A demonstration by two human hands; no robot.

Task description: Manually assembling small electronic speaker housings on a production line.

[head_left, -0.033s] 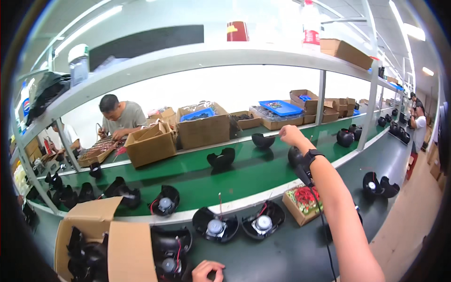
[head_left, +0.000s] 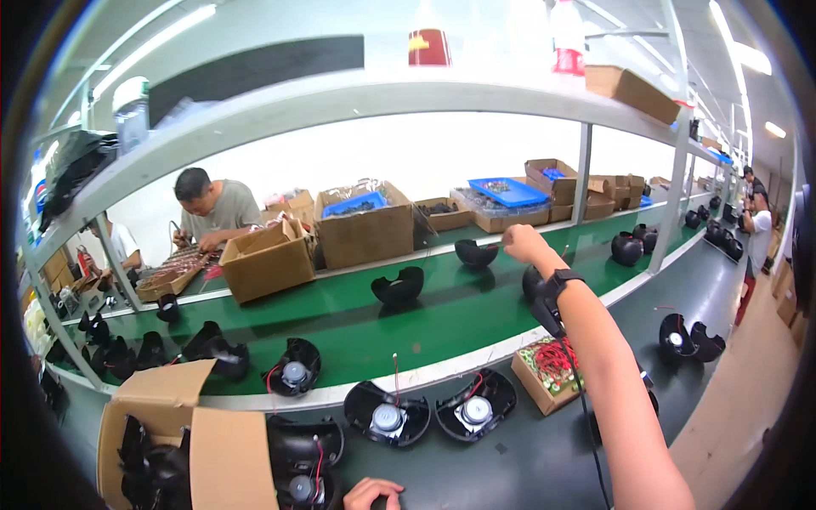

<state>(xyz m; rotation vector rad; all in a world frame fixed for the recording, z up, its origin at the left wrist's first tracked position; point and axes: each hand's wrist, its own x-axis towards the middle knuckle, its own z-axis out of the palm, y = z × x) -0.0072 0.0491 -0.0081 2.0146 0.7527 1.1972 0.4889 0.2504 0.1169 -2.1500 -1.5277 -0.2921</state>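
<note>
Head view: right hand [head_left: 520, 242] stretched far over green conveyor belt [head_left: 340, 327], fingers curled, just beside black shell [head_left: 476, 252], contact unclear, grip state can't tell. Left hand [head_left: 372, 493] at near edge, loosely curled, nothing held, touching speaker housing [head_left: 299, 463]; open carton [head_left: 183, 442] close left for easy pick.

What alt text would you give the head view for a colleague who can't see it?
The person's right hand reaches out over a green conveyor belt toward a black shell, while the left hand rests by an open cardboard box of black housings. Two speaker halves lie on the near bench.
</note>
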